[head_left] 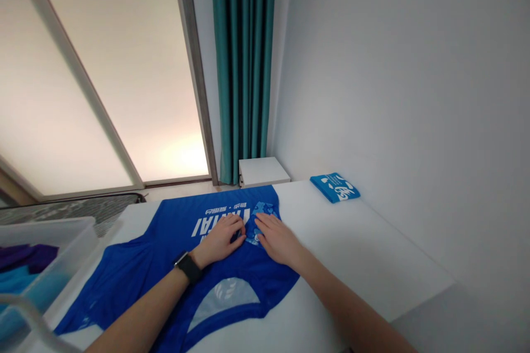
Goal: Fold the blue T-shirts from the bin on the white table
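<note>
A blue T-shirt (174,231) with white lettering lies spread on the white table, its neck opening toward me and one sleeve out to the left. Its right side is folded inward, showing a lighter blue patterned panel (252,237). My left hand (223,237), with a dark watch on the wrist, rests on the shirt beside this panel. Its fingers curl toward the thumb in a pinch at the fabric. My right hand (277,236) lies on the folded part from the right, fingers extended and thumb apart. The cloth under both palms is hidden.
A folded blue cloth (335,187) with white print lies at the table's (356,253) far right, by the wall. At left stands a translucent bin (78,231) holding purple and light blue clothes. A white cabinet (263,170) and green curtain (244,66) are beyond the table.
</note>
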`<state>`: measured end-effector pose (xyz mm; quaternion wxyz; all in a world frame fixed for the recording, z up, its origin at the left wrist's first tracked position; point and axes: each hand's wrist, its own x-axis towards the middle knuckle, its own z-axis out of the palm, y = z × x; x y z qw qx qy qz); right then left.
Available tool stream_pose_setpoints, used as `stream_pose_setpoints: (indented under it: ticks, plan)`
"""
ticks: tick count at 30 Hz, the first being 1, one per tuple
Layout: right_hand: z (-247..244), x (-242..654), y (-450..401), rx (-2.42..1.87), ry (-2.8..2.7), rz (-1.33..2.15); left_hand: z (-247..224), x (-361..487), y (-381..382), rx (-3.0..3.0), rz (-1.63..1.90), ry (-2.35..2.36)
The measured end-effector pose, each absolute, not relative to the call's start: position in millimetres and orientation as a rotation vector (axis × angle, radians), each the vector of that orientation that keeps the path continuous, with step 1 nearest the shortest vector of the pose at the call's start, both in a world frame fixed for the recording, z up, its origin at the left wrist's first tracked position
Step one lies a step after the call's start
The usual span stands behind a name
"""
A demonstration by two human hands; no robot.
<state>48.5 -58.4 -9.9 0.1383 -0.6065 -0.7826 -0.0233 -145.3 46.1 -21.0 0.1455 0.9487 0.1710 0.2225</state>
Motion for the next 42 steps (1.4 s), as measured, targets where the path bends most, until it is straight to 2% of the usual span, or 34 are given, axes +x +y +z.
stream_pose_setpoints:
  ticks: [7, 18, 31, 42]
  plan:
    - [-28, 50, -54, -2.0, -2.153, -0.066, -22, -146, 46, 2.749, 0.632, 0.516]
    - [-23, 94, -46, -2.217, -1.93, 0.024, -19, -145, 46, 2.769, 0.578, 0.52]
    - [-15, 75, -62, -2.137, -2.009, -0.078, -17, -144, 46, 2.71, 0.581, 0.521]
    - [-21, 61, -72, -2.131, -2.077, 0.032, -16, -142, 47, 2.675, 0.596, 0.54]
